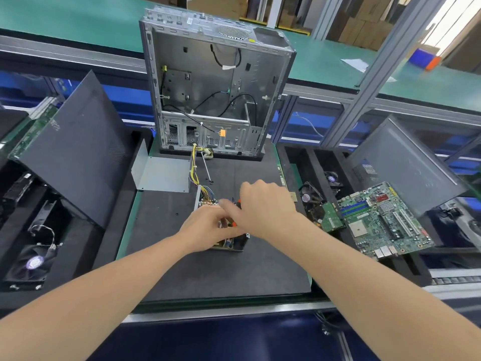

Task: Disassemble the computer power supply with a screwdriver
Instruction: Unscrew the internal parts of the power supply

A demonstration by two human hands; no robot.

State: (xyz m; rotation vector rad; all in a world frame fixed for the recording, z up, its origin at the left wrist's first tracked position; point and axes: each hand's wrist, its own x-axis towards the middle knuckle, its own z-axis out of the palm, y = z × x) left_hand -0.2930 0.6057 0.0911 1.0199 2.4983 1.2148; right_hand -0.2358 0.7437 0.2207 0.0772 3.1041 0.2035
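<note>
The power supply (229, 244), an open metal tray with its circuit board bare, lies in the middle of the black mat (208, 272). Its yellow and blue wire bundle (194, 168) runs back toward the case. My left hand (205, 225) rests on top of the unit, its blurred fingers stretched forward over the components. Just right of it and partly over it, my right hand (263, 207) is curled round an orange and black screwdriver (237, 204), of which only bits of the handle show. The tip is hidden under my hands.
The removed grey cover (161, 175) lies behind and to the left. An empty computer case (216, 84) stands upright at the back of the mat. A motherboard (382, 220), a hard drive (328, 217) and fans fill the right trays. Dark side panels lean left and right.
</note>
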